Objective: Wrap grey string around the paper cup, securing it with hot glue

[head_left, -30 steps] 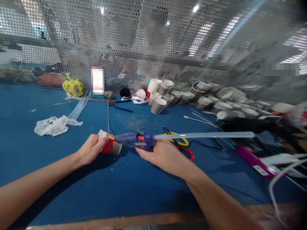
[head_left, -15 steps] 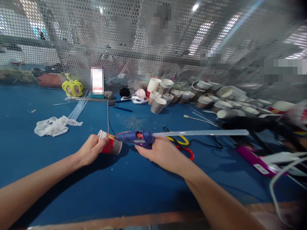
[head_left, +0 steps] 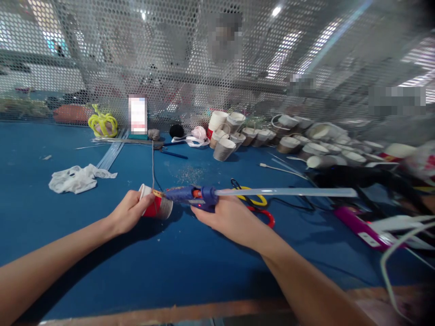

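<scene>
The right hand (head_left: pixel 234 219) grips the glue gun (head_left: pixel 183 194), its long axis toward nine o'clock, facing the paper cup (head_left: pixel 155 209) the left hand (head_left: pixel 127 211) holds.

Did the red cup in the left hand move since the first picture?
No, the red cup looks to be in the same spot, judged against the white lace.

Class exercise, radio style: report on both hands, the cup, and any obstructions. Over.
Left hand gripping red-and-gray cup, tipped sideways. Right hand holding blue glue gun, front end at cup. Gray cord leads to cup; left thumb close to gun's front.
</scene>
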Motion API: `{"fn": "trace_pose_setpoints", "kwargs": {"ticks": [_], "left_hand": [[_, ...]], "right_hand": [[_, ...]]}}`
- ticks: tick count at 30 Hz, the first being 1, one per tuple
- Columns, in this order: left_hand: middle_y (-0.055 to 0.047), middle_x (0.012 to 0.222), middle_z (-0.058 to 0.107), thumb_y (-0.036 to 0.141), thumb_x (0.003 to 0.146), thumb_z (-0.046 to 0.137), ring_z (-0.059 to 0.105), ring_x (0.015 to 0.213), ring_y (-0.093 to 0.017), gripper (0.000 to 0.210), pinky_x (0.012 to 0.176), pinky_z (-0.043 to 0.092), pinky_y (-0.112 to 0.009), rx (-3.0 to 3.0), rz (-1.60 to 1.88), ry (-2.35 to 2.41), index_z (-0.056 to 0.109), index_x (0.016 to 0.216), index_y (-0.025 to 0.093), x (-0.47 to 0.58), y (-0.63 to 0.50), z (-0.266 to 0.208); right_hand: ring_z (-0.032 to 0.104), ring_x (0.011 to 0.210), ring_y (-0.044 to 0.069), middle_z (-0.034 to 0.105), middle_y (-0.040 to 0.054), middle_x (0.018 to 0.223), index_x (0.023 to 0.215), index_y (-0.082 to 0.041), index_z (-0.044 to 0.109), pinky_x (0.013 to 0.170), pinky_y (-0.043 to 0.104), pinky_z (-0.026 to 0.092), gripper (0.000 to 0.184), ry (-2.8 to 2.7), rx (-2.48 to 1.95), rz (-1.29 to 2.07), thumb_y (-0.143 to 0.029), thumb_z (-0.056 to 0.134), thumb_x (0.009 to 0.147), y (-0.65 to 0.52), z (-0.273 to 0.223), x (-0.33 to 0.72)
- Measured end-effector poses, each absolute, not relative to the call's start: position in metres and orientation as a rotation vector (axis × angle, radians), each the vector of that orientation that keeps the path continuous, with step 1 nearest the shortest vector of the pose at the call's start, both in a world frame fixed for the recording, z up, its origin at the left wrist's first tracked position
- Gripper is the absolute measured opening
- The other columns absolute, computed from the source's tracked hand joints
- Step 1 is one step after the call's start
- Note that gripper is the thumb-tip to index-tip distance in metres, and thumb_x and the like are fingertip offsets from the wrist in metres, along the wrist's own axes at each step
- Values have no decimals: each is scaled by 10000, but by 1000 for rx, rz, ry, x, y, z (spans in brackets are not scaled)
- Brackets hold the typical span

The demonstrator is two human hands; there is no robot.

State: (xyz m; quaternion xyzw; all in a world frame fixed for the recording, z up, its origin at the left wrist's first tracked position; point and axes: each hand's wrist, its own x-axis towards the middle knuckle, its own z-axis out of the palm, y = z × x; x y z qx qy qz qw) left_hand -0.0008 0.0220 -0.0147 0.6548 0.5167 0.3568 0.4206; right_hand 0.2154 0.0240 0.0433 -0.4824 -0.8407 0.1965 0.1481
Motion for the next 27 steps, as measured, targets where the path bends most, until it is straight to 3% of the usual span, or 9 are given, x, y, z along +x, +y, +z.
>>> {"fn": "trace_pose_setpoints", "kwargs": {"ticks": [10,15,27], "left_hand": [[0,533,543,385,742,365,474,499,-116,358,460,374,-195,1467,911,1214,544,584,118,1,22,-11],[31,460,524,364,737,396,474,450,-100,333,463,375,-184,1351,924,1167,537,547,129,2,22,-10],[29,507,542,355,735,407,470,472,-95,316,459,355,-174,1322,942,1167,547,558,133,1,22,-10]], "right_hand": [[346,481,74,434,-40,550,601,-175,419,469,205,266,89,-2470,-1289,547,-154,446,683,13,47,214],[336,469,70,423,-47,527,585,-176,396,474,203,266,112,-2484,-1272,568,-139,445,678,13,46,213],[361,464,71,441,-40,536,599,-176,411,469,200,280,116,-2458,-1295,605,-166,432,712,10,50,209]]}}
